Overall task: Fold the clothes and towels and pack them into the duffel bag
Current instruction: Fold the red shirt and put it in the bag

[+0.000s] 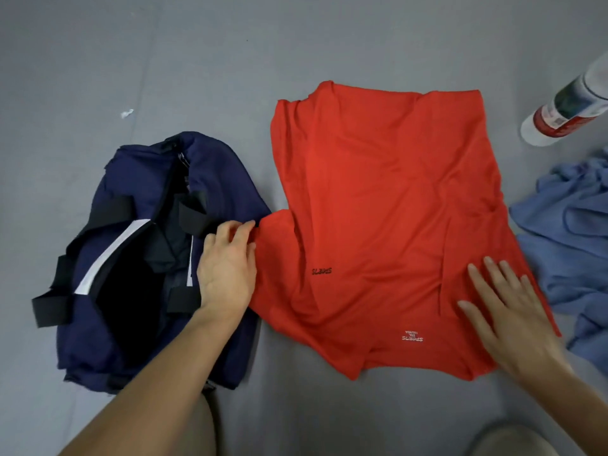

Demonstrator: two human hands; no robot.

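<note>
Right hand (513, 311): 5 o'clock, flat, fingers straight and spread, pressing the shirt's near right part.
Left hand (227, 268): 8 o'clock, fingertips pinching the shirt's left sleeve edge, wrist over the bag's right side.
Shirt (385, 209): red, centre, spread on the grey floor (164, 60), collar nearest.
Bag (138, 258): navy, 9 o'clock, unzipped, just beside the sleeve.
Cloth (572, 232): blue, crumpled, 3 o'clock, beside the shirt.
Bottle (566, 106): 2 o'clock, lying down.

Far right, partly cut by the frame edge: clear plastic bottle (566, 110) with red-and-white label. Far left: small white scrap (126, 113) on grey floor (98, 44).
</note>
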